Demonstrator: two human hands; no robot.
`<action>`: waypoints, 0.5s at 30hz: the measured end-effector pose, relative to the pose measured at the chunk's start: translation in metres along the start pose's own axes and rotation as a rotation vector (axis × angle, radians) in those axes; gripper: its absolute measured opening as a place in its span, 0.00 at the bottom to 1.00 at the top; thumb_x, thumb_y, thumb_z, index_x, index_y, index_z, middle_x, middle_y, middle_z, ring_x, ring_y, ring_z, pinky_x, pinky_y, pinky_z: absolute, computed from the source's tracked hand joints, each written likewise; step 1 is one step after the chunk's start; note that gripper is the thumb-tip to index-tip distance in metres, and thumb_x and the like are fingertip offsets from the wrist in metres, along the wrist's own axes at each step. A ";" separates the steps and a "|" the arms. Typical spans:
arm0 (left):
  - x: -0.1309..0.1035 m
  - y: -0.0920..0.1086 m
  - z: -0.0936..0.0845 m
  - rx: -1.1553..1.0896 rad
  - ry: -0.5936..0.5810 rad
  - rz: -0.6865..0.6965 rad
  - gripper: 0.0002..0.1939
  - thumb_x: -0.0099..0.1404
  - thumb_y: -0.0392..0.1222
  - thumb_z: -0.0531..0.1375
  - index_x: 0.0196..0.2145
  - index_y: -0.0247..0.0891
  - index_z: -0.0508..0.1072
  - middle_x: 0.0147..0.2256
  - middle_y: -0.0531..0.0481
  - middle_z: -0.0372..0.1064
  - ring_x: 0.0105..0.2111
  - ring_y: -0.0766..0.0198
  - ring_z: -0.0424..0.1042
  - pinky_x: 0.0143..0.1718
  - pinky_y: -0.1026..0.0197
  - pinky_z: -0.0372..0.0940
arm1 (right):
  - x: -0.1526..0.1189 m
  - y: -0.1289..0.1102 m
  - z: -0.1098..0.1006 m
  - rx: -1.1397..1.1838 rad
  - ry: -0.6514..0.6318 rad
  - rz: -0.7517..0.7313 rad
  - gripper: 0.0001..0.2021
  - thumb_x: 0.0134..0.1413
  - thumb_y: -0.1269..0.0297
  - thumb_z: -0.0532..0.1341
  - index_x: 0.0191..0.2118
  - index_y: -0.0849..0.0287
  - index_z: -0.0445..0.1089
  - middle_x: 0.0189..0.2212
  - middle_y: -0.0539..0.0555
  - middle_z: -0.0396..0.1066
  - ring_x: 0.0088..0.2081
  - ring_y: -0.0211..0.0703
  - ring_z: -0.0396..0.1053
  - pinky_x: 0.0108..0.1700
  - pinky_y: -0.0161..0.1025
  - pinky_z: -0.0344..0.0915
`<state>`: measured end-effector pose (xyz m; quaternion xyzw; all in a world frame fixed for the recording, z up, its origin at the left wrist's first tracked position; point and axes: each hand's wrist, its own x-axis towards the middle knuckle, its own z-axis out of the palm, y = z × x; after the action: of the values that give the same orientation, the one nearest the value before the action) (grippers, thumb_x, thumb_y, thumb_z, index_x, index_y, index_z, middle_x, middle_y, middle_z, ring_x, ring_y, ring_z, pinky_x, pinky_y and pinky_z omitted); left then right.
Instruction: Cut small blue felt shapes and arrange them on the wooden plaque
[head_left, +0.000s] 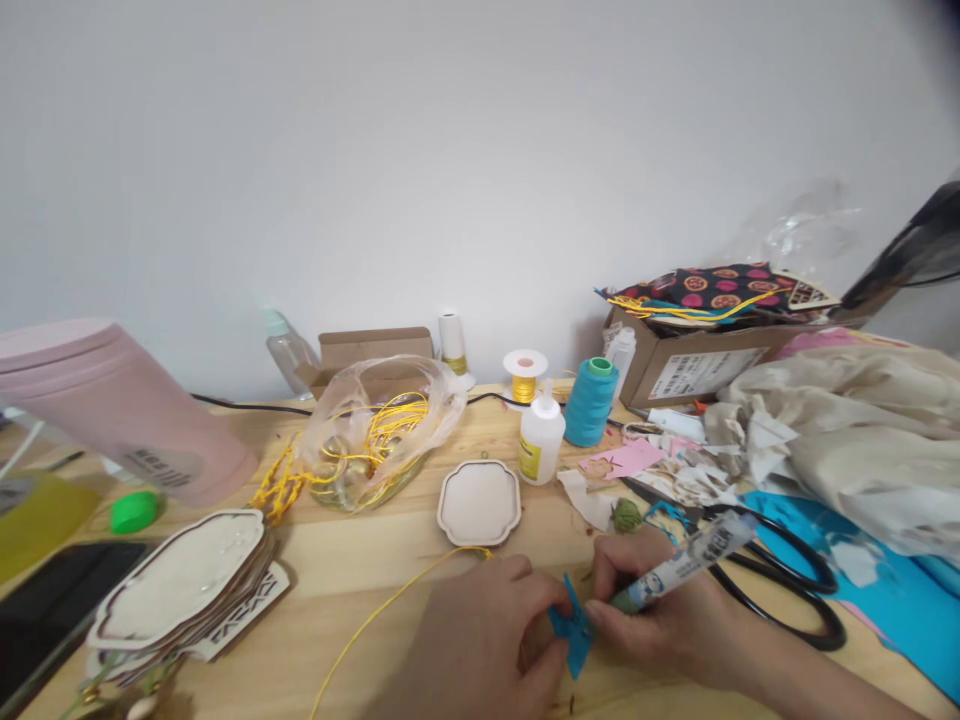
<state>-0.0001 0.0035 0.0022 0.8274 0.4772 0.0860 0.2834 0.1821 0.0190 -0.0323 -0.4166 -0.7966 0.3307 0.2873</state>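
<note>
My left hand (480, 640) is closed, pinching a small, bright blue cut piece (577, 655) between thumb and fingers; whether it is cloth or paper I cannot tell. In my right hand (667, 625) is a pen (694, 562) with a pale, printed barrel, its tip end down at the blue piece. Fingers hide the exact point of contact. Just beyond my left hand lies a scalloped wooden plaque (480, 502) with a raised rim. A thin yellow cord (382, 608) curves over the table beside that hand. Black-handled scissors (814, 610) lie to the right of my right hand.
A white glue bottle (541, 445) and a teal thread cone (589, 405) stand behind the plaque. Stacked plaques (184, 585) and a pink tumbler (135, 410) are left. A plastic bag (382, 430) holds yellow cord. Right are scraps (626, 458) and a cardboard box (682, 365).
</note>
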 end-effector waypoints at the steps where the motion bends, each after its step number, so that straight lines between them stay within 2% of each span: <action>1: 0.000 0.000 0.000 -0.002 -0.001 0.000 0.07 0.54 0.38 0.54 0.31 0.47 0.69 0.24 0.57 0.64 0.25 0.67 0.64 0.23 0.67 0.52 | 0.000 0.000 0.000 -0.006 0.003 0.002 0.07 0.41 0.72 0.59 0.18 0.61 0.61 0.13 0.46 0.62 0.15 0.31 0.56 0.16 0.27 0.50; 7: 0.001 0.000 -0.001 -0.005 -0.010 -0.004 0.07 0.54 0.39 0.54 0.32 0.47 0.69 0.26 0.56 0.65 0.26 0.66 0.64 0.24 0.67 0.53 | -0.001 -0.001 0.000 -0.029 0.031 0.019 0.11 0.44 0.66 0.58 0.17 0.60 0.59 0.12 0.47 0.62 0.15 0.32 0.55 0.16 0.28 0.50; 15: 0.000 0.000 -0.001 -0.002 -0.011 0.003 0.07 0.54 0.38 0.54 0.32 0.46 0.69 0.25 0.56 0.64 0.25 0.66 0.64 0.24 0.67 0.53 | -0.001 -0.002 -0.001 -0.002 -0.006 -0.001 0.08 0.42 0.69 0.58 0.18 0.59 0.59 0.13 0.46 0.62 0.15 0.32 0.56 0.16 0.28 0.51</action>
<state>-0.0004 0.0040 0.0036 0.8283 0.4742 0.0825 0.2868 0.1823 0.0179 -0.0306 -0.4153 -0.7980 0.3311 0.2846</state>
